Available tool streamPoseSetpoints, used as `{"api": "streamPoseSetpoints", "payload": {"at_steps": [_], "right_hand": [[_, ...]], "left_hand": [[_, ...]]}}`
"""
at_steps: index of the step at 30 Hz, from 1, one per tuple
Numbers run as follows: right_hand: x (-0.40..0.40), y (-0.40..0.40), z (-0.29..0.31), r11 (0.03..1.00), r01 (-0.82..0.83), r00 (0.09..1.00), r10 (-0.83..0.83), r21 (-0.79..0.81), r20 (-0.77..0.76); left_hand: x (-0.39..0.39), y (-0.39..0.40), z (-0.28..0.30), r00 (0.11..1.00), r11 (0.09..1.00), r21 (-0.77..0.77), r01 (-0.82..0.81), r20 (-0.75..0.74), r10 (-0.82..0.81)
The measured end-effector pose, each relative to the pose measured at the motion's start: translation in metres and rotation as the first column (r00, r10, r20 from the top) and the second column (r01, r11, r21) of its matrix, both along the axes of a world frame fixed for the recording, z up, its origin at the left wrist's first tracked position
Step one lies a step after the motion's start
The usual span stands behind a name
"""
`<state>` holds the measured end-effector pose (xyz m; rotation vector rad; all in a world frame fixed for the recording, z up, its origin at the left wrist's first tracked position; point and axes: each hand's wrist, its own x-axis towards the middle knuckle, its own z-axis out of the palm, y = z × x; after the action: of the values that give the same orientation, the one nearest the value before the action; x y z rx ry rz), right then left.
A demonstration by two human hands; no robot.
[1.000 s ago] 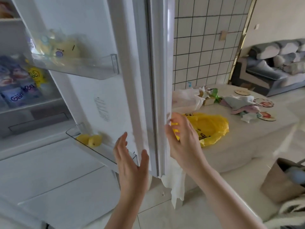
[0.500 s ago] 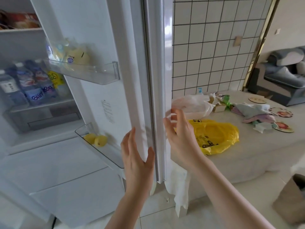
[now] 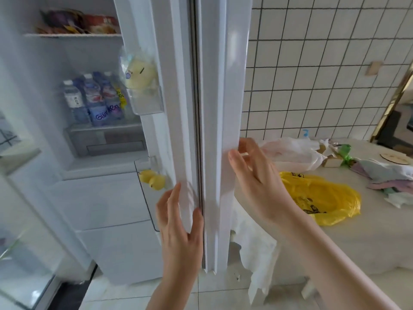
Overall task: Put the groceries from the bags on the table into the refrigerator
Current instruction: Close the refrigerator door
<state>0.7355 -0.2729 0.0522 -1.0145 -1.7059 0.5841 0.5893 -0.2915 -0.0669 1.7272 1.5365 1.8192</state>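
The white refrigerator door (image 3: 214, 90) stands edge-on in front of me, swung well towards the cabinet. My left hand (image 3: 178, 222) lies with straight fingers on its inner edge. My right hand (image 3: 254, 177) touches the outer face, fingers loosely spread. Neither hand holds anything. Inside the refrigerator, water bottles (image 3: 93, 101) stand on a shelf and packets (image 3: 78, 21) lie above. Yellow fruit (image 3: 153, 180) sits in the lower door bin; a pale yellow pack (image 3: 138, 73) sits in the upper bin. A yellow bag (image 3: 319, 198) and a white bag (image 3: 290, 151) lie on the table (image 3: 368, 231).
Folded cloths (image 3: 388, 175), a small box with green wrapping (image 3: 337, 157) and a round coaster (image 3: 394, 158) lie at the table's far end. A white cloth (image 3: 257, 253) hangs over the table's near edge. A tiled wall (image 3: 312, 74) rises behind. A glass surface (image 3: 20, 253) stands at my left.
The door has swung further towards the cabinet, so its bins now show almost edge-on. Both hands stayed on the door and moved with it.
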Motion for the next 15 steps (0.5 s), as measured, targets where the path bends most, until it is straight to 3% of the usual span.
{"api": "streamPoseSetpoints", "payload": {"at_steps": [7,15], "right_hand": [[-0.072,-0.012,0.009,0.988,-0.027,0.994,0.043,0.154,-0.101],[-0.170,-0.027,0.007,0.982,-0.066,0.992,0.084,0.177,-0.097]], "left_hand": [[-0.063,-0.020,0.006,0.999,0.999,0.033,-0.030,0.041,0.028],[-0.157,-0.037,0.019,0.989,0.999,-0.011,0.032,0.144,-0.030]]}}
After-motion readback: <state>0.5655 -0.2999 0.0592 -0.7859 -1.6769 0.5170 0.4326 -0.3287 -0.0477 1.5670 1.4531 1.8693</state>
